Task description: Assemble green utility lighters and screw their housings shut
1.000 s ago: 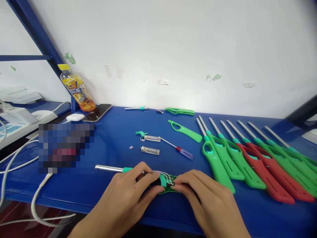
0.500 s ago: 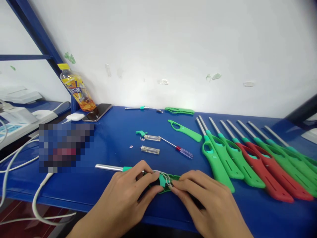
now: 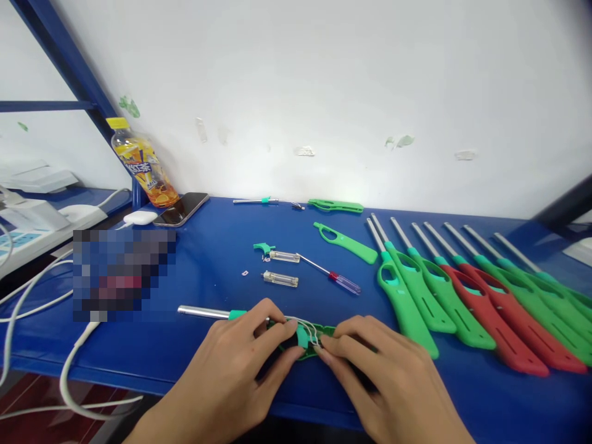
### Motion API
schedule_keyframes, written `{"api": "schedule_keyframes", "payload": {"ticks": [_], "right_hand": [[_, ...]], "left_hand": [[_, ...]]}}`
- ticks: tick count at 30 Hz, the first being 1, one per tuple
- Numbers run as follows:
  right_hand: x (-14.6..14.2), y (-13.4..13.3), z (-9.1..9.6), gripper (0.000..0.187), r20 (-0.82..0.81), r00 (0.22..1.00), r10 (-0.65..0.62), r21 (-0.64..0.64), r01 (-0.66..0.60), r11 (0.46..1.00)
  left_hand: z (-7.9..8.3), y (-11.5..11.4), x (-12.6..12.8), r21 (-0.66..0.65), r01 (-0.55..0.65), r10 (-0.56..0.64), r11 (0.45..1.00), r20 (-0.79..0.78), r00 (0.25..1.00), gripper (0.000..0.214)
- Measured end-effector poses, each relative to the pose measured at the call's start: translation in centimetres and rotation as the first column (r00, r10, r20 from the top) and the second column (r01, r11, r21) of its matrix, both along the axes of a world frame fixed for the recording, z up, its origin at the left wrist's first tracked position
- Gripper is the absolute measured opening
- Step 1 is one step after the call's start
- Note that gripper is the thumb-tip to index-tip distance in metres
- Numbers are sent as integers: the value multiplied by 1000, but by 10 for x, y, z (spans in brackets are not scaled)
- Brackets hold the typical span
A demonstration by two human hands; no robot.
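Observation:
An opened long-necked gas lighter (image 3: 203,312) lies near the table's front edge, its metal tube pointing left. Its green handle shell (image 3: 329,330) is partly covered by my fingers. My left hand (image 3: 245,357) pinches the teal trigger (image 3: 302,337) inside the shell between thumb and fingers. Thin white wire (image 3: 306,324) loops over the trigger toward the right. At the end of that wire, the thumb and forefinger of my right hand (image 3: 383,364) are pressed together inside the handle. My fingertips hide the small parts there.
Several assembled green and red lighters (image 3: 407,302) lie in a row at right. Mid-table are a screwdriver (image 3: 340,280), clear fuel tanks (image 3: 280,280), a loose trigger (image 3: 264,248) and a half shell (image 3: 346,243). A phone (image 3: 182,209), bottle (image 3: 145,166) and white cables (image 3: 67,376) are at left.
Almost nothing differs. Both hands keep their places on the lighter, with at most a slight shift of the right fingertips.

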State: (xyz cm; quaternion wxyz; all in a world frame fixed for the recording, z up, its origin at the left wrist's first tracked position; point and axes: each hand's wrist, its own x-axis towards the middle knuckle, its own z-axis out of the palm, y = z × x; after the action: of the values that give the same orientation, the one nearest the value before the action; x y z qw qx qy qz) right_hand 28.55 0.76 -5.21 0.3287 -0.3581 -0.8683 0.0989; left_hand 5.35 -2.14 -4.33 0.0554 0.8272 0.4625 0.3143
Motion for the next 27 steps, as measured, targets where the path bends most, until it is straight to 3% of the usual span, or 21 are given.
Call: {"api": "schedule_keyframes", "payload": {"ticks": [12, 16, 20, 27], "right_hand": [[1, 1, -6, 22, 33, 999, -3, 12, 2, 1000], [4, 2, -9, 18, 71, 997, 2, 19, -3, 1000], [4, 2, -9, 19, 63, 998, -4, 19, 3, 1000], [3, 2, -9, 20, 51, 999, -7, 38, 5, 999]], "left_hand": [[-2, -2, -1, 8, -31, 32, 999, -39, 999, 17], [10, -4, -9, -17, -54, 52, 998, -107, 993, 17], [28, -1, -30, 92, -135, 145, 987, -123, 982, 22], [28, 10, -48, -48, -79, 70, 996, -160, 985, 29]]}}
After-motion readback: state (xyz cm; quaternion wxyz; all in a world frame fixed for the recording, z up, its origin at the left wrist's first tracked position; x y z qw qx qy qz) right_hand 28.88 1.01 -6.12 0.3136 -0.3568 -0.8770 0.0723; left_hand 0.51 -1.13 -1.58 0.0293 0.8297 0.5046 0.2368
